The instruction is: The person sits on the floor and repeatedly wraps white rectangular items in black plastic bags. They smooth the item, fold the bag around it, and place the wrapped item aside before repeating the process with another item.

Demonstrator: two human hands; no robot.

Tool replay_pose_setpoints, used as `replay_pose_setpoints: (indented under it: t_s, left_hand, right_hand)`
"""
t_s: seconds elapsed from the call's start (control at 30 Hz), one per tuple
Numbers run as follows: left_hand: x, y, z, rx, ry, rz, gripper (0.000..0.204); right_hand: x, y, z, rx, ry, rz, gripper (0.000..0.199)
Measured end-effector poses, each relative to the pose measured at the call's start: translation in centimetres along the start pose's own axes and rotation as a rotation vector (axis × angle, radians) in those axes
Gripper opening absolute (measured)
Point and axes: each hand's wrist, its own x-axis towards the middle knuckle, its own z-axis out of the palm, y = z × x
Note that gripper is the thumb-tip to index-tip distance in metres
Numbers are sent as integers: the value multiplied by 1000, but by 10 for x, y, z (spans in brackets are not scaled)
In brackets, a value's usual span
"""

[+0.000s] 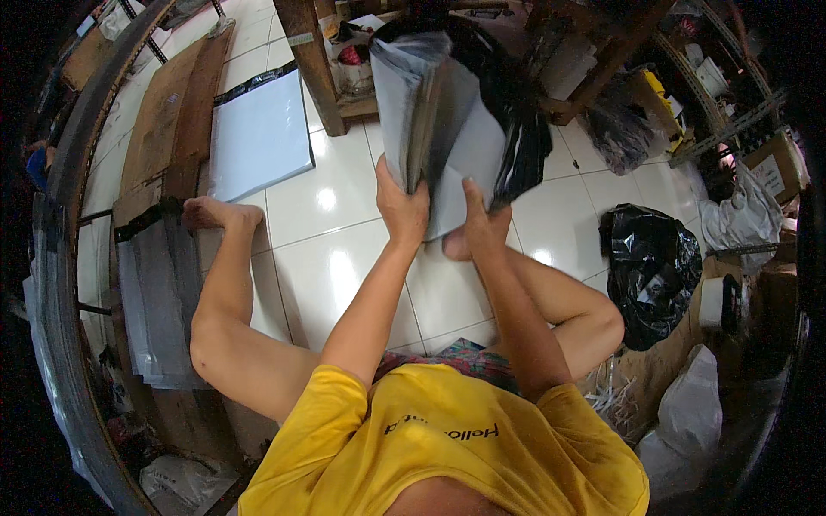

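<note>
From my feed I judge the sorting of poly mailer bags to be midway: a flat pile of white mailers [260, 138] already lies on the tiled floor [344, 206] in the upper left of the frame, and another grey stack [159, 301] rests at the left edge beside the bare foot [219, 213]; the bundle in hand looks yet to be set down. My left hand [401, 202] is clamped around the lower edge of the upright bundle of grey mailers [430, 95] at upper centre, thumb and fingers closed on it; my right hand [483, 225] presses against a loose sheet of the same bundle just beside, fingers curled on it; a black plastic bag [650, 267] sits well apart at the right.
</note>
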Motion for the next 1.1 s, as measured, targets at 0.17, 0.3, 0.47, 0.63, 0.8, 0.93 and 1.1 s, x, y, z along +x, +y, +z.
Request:
replay_pose_setpoints:
  t_s: [0.17,0.3,0.47,0.63,0.8,0.93,1.1]
  left_hand:
    - [29,-23,-19,-55,48,90,32]
    - [38,-46,-59,-217,-88,-200,37]
    - [-21,-13,-96,-591,-24,-772,46]
    - [-110,-71,-88,-753,145,-1235,46]
    - [-141,-113,-68,-600,140,-1205,53]
    - [-136,-76,-79,-225,135,-1146,72]
    - [-141,-90,-108,417,-9,-506,77]
  right_hand:
    - [49,17,-22,-172,33,-181,37]
    - [94,-34,-34,-490,-204,-395,32]
    - [181,-75,18,-859,-719,-608,45]
    - [194,11,121,-967,-1226,-430,51]
    - [175,154,150,-1125,-1307,-318,44]
    - [182,198,145,-1061,-1219,-300,46]
    - [199,194,115,-1049,-1243,-172,70]
